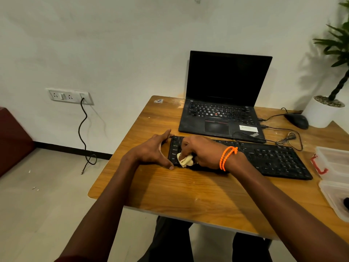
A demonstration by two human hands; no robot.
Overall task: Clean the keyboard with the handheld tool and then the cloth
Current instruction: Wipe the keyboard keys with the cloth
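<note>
Rub small crumpled yellow cloth [185, 160], pinched in right hand [200, 151], softly across flat black plastic keyboard [268, 157]; brace edge with spread left hand [153, 150].

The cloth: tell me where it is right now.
In the head view, the cloth is bunched in the right hand, pressed on the left end of the black keyboard, beside the left hand bracing that end.

Wooden desk [170, 190], black keyboard [273, 157] across its middle, open laptop [222, 110] at the far edge, mouse [296, 120], white plant pot [319, 116] (far right corner), clear plastic boxes [334, 178] along the right edge.
</note>
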